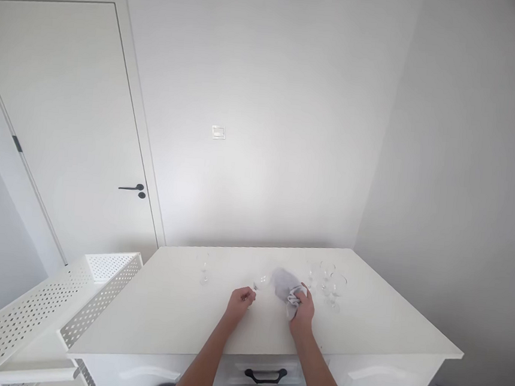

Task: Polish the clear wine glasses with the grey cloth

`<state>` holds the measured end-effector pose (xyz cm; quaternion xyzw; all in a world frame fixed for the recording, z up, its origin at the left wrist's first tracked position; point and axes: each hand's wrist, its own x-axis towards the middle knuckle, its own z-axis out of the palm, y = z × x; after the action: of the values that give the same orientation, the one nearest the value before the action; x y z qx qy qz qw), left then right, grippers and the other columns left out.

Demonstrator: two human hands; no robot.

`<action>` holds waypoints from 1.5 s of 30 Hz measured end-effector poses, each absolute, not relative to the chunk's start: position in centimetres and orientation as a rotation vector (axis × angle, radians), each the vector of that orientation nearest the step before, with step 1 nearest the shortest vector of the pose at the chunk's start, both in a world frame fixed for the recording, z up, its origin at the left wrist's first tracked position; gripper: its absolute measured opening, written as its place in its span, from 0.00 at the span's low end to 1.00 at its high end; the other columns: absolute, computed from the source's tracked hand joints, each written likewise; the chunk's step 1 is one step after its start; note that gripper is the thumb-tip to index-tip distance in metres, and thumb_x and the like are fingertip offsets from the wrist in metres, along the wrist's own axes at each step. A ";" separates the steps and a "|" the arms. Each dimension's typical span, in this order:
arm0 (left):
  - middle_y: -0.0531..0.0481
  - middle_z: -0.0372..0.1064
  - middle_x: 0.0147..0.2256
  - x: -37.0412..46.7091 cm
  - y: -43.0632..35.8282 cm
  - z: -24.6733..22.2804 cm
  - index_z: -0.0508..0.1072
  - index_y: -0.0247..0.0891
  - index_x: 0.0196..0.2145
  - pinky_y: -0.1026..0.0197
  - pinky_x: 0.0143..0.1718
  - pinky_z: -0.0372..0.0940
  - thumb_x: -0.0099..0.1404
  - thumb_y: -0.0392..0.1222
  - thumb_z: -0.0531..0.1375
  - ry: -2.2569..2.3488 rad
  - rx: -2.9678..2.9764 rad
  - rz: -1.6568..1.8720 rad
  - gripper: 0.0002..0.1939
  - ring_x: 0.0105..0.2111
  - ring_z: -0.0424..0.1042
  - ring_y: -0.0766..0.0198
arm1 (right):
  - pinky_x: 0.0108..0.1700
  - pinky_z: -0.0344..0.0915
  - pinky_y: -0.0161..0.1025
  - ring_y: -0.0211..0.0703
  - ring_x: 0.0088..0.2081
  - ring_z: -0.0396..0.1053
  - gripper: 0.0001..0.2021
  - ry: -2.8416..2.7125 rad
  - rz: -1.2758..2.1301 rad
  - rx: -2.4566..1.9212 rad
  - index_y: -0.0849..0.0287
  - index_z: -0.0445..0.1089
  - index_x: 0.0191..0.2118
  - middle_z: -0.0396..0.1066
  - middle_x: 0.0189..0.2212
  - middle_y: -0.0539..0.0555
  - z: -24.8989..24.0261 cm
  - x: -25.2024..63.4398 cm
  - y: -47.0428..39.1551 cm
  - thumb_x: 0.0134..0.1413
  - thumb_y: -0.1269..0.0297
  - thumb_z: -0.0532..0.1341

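Over the white cabinet top, my left hand [241, 300] is closed around the stem end of a clear glass [262, 280], whose bowl points right. My right hand [303, 306] grips a crumpled grey cloth [286, 284], which spreads to the left near the glass bowl. To the right of the cloth stand several clear stemmed glasses [334, 293], close together. Another clear stemmed glass [205, 271] stands alone on the left.
The white cabinet top [161, 311] has drawers with a dark handle [265, 376] below its front edge. A white perforated rack [35, 312] stands at the left. Behind are a wall with a switch [218, 132] and a door [62, 104].
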<state>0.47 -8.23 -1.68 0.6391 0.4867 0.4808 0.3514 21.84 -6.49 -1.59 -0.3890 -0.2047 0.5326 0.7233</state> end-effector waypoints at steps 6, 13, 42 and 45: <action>0.51 0.60 0.23 0.7 -8.8 -1.5 0.73 0.35 0.26 0.62 0.31 0.55 0.65 0.62 0.59 1.191 1.647 1.189 0.25 0.26 0.59 0.65 | 0.37 0.74 0.42 0.50 0.42 0.75 0.21 -0.553 1.350 -0.880 0.56 0.74 0.45 0.78 0.49 0.58 -1.1 21.4 -6.7 0.41 0.58 0.71; 0.51 0.60 0.22 0.6 -9.0 -1.4 0.74 0.35 0.25 0.62 0.30 0.54 0.67 0.62 0.56 1.198 1.669 1.187 0.27 0.25 0.59 0.65 | 0.34 0.70 0.39 0.43 0.33 0.70 0.20 -0.588 1.161 -0.999 0.55 0.70 0.32 0.73 0.29 0.49 -0.4 19.4 -6.6 0.44 0.45 0.74; 0.55 0.55 0.20 0.5 -9.6 -0.3 0.71 0.36 0.25 0.62 0.28 0.51 0.68 0.62 0.58 1.098 1.500 1.244 0.26 0.23 0.54 0.68 | 0.48 0.69 0.41 0.47 0.48 0.71 0.18 -0.762 1.489 -0.635 0.50 0.74 0.49 0.75 0.46 0.51 1.4 17.9 -8.9 0.57 0.49 0.69; 0.54 0.56 0.20 0.7 -9.6 -0.3 0.70 0.36 0.25 0.63 0.28 0.51 0.67 0.64 0.59 1.096 1.531 1.232 0.27 0.23 0.54 0.68 | 0.45 0.71 0.42 0.47 0.45 0.72 0.19 -0.697 1.494 -0.631 0.51 0.73 0.48 0.75 0.42 0.51 1.8 16.2 -8.7 0.59 0.44 0.66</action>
<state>0.66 -9.62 -0.33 0.6139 0.4395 0.4940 0.4311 16.22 -8.70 1.80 -0.2759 -0.3051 0.6537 0.6351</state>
